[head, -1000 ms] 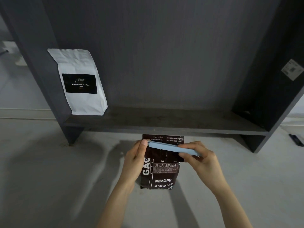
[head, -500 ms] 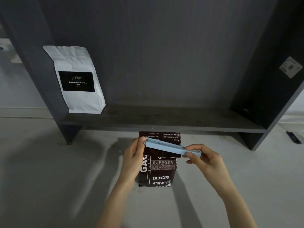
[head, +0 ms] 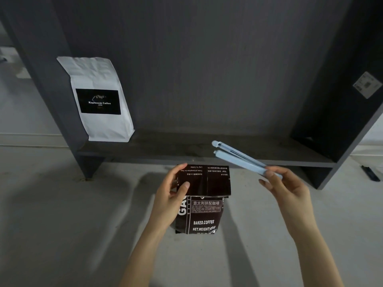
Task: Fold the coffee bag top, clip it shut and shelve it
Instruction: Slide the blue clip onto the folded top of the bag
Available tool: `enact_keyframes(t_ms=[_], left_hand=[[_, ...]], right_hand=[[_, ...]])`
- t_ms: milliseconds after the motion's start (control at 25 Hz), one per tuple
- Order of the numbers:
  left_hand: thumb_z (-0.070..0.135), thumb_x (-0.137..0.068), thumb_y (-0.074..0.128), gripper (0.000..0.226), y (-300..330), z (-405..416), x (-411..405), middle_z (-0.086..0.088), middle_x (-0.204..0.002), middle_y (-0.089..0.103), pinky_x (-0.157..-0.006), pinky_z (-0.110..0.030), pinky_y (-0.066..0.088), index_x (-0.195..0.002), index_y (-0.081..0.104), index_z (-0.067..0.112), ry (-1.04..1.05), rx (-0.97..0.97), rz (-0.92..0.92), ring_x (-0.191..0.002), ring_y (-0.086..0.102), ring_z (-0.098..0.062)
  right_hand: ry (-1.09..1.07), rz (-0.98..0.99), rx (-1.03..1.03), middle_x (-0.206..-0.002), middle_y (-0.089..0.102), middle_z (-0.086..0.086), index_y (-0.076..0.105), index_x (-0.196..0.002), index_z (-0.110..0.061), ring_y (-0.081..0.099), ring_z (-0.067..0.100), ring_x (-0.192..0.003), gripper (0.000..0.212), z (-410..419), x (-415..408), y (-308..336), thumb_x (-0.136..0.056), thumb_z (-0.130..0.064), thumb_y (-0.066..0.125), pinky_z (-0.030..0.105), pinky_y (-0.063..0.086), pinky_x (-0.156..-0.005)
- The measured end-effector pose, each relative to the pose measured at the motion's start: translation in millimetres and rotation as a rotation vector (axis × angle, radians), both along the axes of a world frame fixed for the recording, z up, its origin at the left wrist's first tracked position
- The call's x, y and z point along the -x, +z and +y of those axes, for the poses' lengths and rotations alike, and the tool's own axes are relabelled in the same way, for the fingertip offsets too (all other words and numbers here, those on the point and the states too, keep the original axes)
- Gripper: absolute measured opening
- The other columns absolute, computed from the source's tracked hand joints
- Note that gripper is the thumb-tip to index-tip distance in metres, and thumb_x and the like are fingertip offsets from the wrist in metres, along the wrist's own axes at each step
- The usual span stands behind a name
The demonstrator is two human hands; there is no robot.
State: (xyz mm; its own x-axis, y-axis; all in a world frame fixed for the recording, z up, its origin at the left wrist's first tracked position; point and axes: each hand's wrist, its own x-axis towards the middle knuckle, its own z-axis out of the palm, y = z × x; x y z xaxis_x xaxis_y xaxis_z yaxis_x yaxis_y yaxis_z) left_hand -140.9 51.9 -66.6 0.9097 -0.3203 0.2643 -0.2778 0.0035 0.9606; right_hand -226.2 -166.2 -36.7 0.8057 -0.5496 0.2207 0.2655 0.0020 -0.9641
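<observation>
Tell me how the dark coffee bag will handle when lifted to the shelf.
The dark coffee bag looks full, with 454 printed as its weight, so probably hefty. Its folded flap, pinned only by the left hand, may spring open. The glossy film could be slippery.

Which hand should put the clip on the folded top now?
Right. The right hand already holds the open blue clip beside the fold, while the left hand pins the brown coffee bag flap down.

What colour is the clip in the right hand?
Pale blue. The clip, pinched at one end by the right hand, shows clearly in the head view.
</observation>
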Motion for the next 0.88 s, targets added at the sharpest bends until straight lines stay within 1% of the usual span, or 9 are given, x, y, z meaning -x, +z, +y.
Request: enact_keyframes(t_ms=[160, 240, 280, 320, 440, 480, 640, 760, 880], left_hand=[[0.005, -0.083, 0.057, 0.052, -4, -1, -1, 0.013, -0.106, 0.061, -0.070, -0.007, 0.048, -0.110, 0.041, 0.046, 0.003, 0.082, 0.050, -0.097, 0.060, 0.004], [0.004, -0.081, 0.058, 0.047, -8, 1, -3, 0.015, -0.101, 0.062, -0.070, -0.009, 0.049, -0.105, 0.042, 0.041, 0.025, 0.083, 0.077, -0.092, 0.061, 0.004], [0.004, -0.081, 0.059, 0.044, -9, 1, -3, 0.016, -0.102, 0.061, -0.071, -0.009, 0.049, -0.102, 0.043, 0.039, 0.032, 0.069, 0.076, -0.090, 0.060, 0.006], [0.003, -0.081, 0.059, 0.042, -9, 1, -4, 0.015, -0.102, 0.060, -0.071, -0.008, 0.048, -0.099, 0.044, 0.037, 0.036, 0.060, 0.073, -0.089, 0.060, 0.009], [0.003, -0.081, 0.059, 0.037, -11, 2, -5, 0.013, -0.103, 0.058, -0.070, -0.006, 0.047, -0.096, 0.045, 0.034, 0.040, 0.040, 0.058, -0.087, 0.059, 0.012], [0.004, -0.081, 0.059, 0.036, -11, 2, -5, 0.014, -0.103, 0.058, -0.072, -0.008, 0.048, -0.095, 0.046, 0.034, 0.041, 0.031, 0.054, -0.088, 0.059, 0.011], [0.006, -0.081, 0.059, 0.035, -15, 1, -4, 0.013, -0.105, 0.060, -0.080, -0.017, 0.048, -0.095, 0.046, 0.036, 0.060, 0.024, 0.033, -0.099, 0.059, -0.001], [0.009, -0.081, 0.060, 0.035, -18, 1, -3, 0.014, -0.107, 0.059, -0.079, -0.008, 0.047, -0.097, 0.046, 0.037, 0.089, 0.015, 0.016, -0.102, 0.057, 0.001], [0.011, -0.081, 0.061, 0.035, -19, 2, -4, 0.014, -0.105, 0.060, -0.075, -0.010, 0.047, -0.098, 0.046, 0.037, 0.100, 0.006, 0.022, -0.098, 0.058, 0.003]], right_hand=[[0.052, 0.071, 0.093, -0.084, 0.067, 0.002, 0.066, -0.074, -0.024, 0.063, 0.017, -0.075, 0.016, 7, -8, -4, -0.081, -0.011, 0.059, 0.013, 0.054, -0.068], [0.073, 0.116, 0.155, -0.081, 0.065, 0.016, 0.066, -0.075, -0.025, 0.056, 0.029, -0.072, 0.016, 16, -15, -8, -0.082, -0.012, 0.060, 0.025, 0.057, -0.074], [0.083, 0.137, 0.181, -0.082, 0.063, 0.025, 0.066, -0.076, -0.025, 0.053, 0.031, -0.071, 0.014, 20, -18, -10, -0.081, -0.013, 0.061, 0.034, 0.055, -0.078], [0.098, 0.143, 0.186, -0.081, 0.062, 0.026, 0.066, -0.077, -0.025, 0.051, 0.028, -0.070, 0.013, 24, -21, -11, -0.081, -0.013, 0.061, 0.036, 0.053, -0.077], [0.148, 0.097, 0.140, -0.066, 0.069, -0.008, 0.065, -0.085, -0.023, 0.059, 0.004, -0.064, 0.013, 33, -27, -11, -0.080, -0.010, 0.063, 0.011, 0.048, -0.062], [0.147, 0.086, 0.132, -0.064, 0.070, -0.012, 0.065, -0.087, -0.023, 0.061, -0.001, -0.062, 0.015, 34, -28, -11, -0.080, -0.010, 0.062, 0.007, 0.047, -0.059], [0.160, 0.065, 0.125, -0.076, 0.067, -0.006, 0.062, -0.089, -0.026, 0.064, -0.003, -0.063, 0.019, 42, -34, -11, -0.081, -0.009, 0.061, 0.008, 0.049, -0.056], [0.166, 0.058, 0.126, -0.073, 0.066, -0.004, 0.062, -0.088, -0.026, 0.064, -0.003, -0.062, 0.018, 48, -37, -13, -0.082, -0.009, 0.061, 0.009, 0.049, -0.054], [0.185, 0.046, 0.097, -0.069, 0.068, -0.007, 0.064, -0.085, -0.027, 0.065, 0.000, -0.061, 0.019, 52, -39, -16, -0.081, -0.009, 0.061, 0.011, 0.050, -0.052]])
